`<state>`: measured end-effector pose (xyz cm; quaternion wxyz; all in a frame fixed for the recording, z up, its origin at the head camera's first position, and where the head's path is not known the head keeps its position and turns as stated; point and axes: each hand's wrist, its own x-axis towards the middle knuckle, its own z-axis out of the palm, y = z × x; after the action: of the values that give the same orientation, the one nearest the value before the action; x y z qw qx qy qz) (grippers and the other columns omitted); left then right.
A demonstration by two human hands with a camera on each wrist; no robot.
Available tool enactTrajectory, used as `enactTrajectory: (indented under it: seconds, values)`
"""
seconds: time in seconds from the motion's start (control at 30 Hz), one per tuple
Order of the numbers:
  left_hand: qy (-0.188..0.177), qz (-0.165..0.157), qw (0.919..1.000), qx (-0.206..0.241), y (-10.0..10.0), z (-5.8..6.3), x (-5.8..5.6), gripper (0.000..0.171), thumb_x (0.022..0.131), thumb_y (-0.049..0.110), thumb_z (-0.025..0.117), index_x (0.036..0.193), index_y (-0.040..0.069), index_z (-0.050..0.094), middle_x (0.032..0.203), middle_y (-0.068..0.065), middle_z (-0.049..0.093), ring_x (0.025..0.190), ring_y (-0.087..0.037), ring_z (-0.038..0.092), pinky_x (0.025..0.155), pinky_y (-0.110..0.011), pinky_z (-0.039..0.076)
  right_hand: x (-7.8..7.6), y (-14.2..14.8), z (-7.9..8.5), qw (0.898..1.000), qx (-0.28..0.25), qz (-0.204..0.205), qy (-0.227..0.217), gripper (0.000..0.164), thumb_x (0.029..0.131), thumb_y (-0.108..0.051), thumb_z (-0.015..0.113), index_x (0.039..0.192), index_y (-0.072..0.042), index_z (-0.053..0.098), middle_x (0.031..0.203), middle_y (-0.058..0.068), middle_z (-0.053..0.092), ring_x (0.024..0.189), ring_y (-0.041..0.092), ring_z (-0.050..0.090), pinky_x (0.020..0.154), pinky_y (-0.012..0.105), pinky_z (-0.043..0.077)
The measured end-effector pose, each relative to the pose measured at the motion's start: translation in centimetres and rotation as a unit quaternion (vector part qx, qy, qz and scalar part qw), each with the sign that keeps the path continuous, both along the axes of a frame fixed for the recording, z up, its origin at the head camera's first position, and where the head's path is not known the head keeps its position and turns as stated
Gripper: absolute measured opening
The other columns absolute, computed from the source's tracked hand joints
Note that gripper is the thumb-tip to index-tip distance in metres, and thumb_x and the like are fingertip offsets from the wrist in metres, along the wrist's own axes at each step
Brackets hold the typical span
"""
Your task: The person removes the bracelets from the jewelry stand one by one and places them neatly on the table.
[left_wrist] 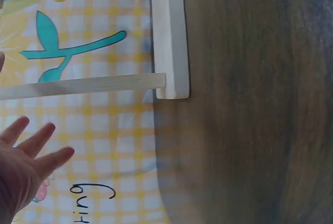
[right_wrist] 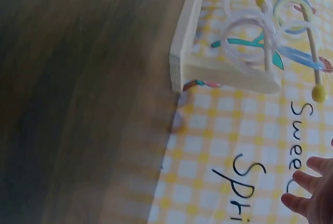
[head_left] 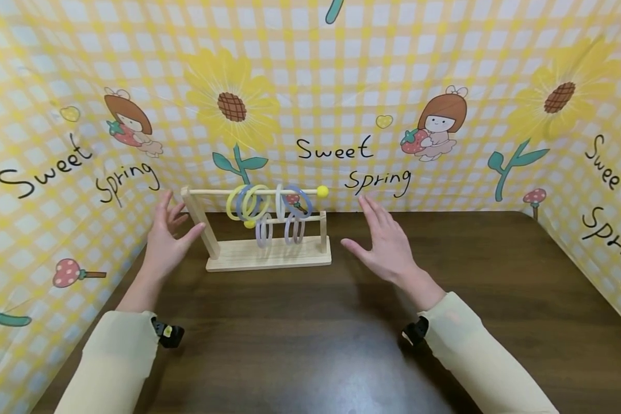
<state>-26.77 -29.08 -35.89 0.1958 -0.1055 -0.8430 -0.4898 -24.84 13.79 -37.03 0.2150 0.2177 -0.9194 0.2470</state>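
Observation:
A wooden stand (head_left: 233, 261) has two posts, each bearing one rod. The upper rod carries yellow, blue and white rings (head_left: 279, 201) and ends at the right in a yellow ball (head_left: 322, 191). Several pale lavender rings (head_left: 263, 233) hang from the lower rod, whose yellow ball (head_left: 249, 224) is at its left end. My left hand (head_left: 165, 238) is beside the tall left post (head_left: 202, 224), fingers spread and thumb tip close to the wood. To the right of the stand, my right hand (head_left: 385, 244) is held with straight fingers and the thumb apart, holding nothing.
The stand is near the back of a dark brown wooden table (head_left: 310, 345). A yellow checked cloth (head_left: 310, 75) with printed flowers and words rises behind the table and along both sides. Each wrist wears a small black camera (head_left: 171, 334).

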Motion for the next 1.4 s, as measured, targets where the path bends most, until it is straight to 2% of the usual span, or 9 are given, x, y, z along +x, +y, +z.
enactTrajectory:
  seconds: [0.1,0.2,0.33,0.5,0.83,0.97,1.07,1.27,1.4]
  values:
    - [-0.002,-0.003,1.0,0.0,-0.1,-0.4,-0.5,0.087,0.092,0.004,0.066,0.156,0.013,0.007,0.148,-0.028,0.035,0.125,-0.053,0.042,0.099,-0.071,0.035,-0.2,-0.8,-0.4,1.0,-0.019,0.011,-0.003,0.088,0.091,-0.07,0.044,0.157,-0.019,0.016,0.157,0.009,0.027,0.139,0.033,0.03,0.11,0.055,0.032]
    - [0.002,-0.006,1.0,-0.001,0.1,-0.7,-0.8,0.084,0.092,0.001,0.065,0.155,0.012,0.011,0.144,-0.03,0.039,0.122,-0.053,0.045,0.098,-0.068,0.038,-0.4,-1.7,-0.7,0.999,-0.045,0.017,-0.004,0.083,0.092,-0.064,0.051,0.156,-0.019,0.021,0.155,0.009,0.032,0.136,0.032,0.035,0.103,0.057,0.04]
    - [0.013,-0.002,0.9999,-0.007,0.4,-0.9,-1.1,0.078,0.093,0.0,0.064,0.154,0.01,0.017,0.135,-0.032,0.048,0.118,-0.049,0.051,0.1,-0.06,0.042,-0.8,-2.9,-0.9,0.995,-0.093,0.023,0.002,0.073,0.092,-0.046,0.064,0.151,-0.016,0.034,0.148,0.009,0.042,0.131,0.029,0.042,0.093,0.057,0.047]
    - [0.014,0.014,0.9993,-0.031,0.3,-1.4,-1.3,0.07,0.095,0.001,0.061,0.153,0.005,0.021,0.132,-0.032,0.051,0.115,-0.047,0.054,0.099,-0.046,0.047,-1.4,-4.5,-1.3,0.986,-0.16,0.048,0.024,0.058,0.091,-0.03,0.071,0.14,-0.009,0.049,0.133,0.008,0.056,0.119,0.024,0.051,0.086,0.052,0.051]
    - [0.003,0.028,0.9989,-0.037,0.8,-1.3,-1.4,0.067,0.096,-0.001,0.057,0.152,0.002,0.021,0.133,-0.036,0.047,0.116,-0.048,0.053,0.099,-0.051,0.045,-2.5,-6.9,-1.8,0.968,-0.24,0.063,0.023,0.042,0.092,-0.025,0.07,0.127,-0.006,0.058,0.117,0.006,0.066,0.105,0.029,0.06,0.084,0.045,0.05]
    - [-0.003,0.03,0.9986,-0.044,0.8,-1.2,-1.5,0.066,0.096,0.0,0.057,0.152,0.001,0.021,0.133,-0.036,0.047,0.117,-0.049,0.052,0.099,-0.05,0.045,-2.8,-7.5,-1.5,0.964,-0.258,0.06,0.019,0.04,0.092,-0.024,0.07,0.125,-0.004,0.059,0.113,0.008,0.068,0.1,0.028,0.062,0.066,0.037,0.052]
    - [0.0,0.028,0.9986,-0.046,0.8,-1.3,-1.5,0.066,0.096,0.0,0.057,0.152,0.002,0.021,0.132,-0.036,0.047,0.116,-0.048,0.053,0.098,-0.049,0.046,-3.2,-7.9,-1.3,0.962,-0.267,0.054,0.018,0.038,0.092,-0.022,0.07,0.123,-0.003,0.061,0.11,0.007,0.07,0.094,0.024,0.065,0.052,0.029,0.046]
    - [0.004,0.03,0.9983,-0.05,0.7,-1.7,-1.6,0.065,0.096,0.0,0.058,0.151,0.003,0.023,0.132,-0.036,0.048,0.115,-0.048,0.054,0.097,-0.047,0.047,-3.7,-8.6,-1.1,0.959,-0.276,0.054,0.018,0.033,0.093,-0.02,0.069,0.121,-0.004,0.062,0.108,0.003,0.071,0.084,0.012,0.065,0.051,0.023,0.045]
    - [0.005,0.034,0.9978,-0.057,0.6,-1.7,-1.7,0.064,0.096,0.0,0.058,0.151,0.004,0.024,0.131,-0.035,0.05,0.114,-0.047,0.055,0.096,-0.045,0.048,-3.9,-9.0,-1.1,0.953,-0.296,0.065,0.019,0.029,0.093,-0.018,0.068,0.119,-0.005,0.063,0.106,0.004,0.071,0.082,0.013,0.066,0.054,0.025,0.048]
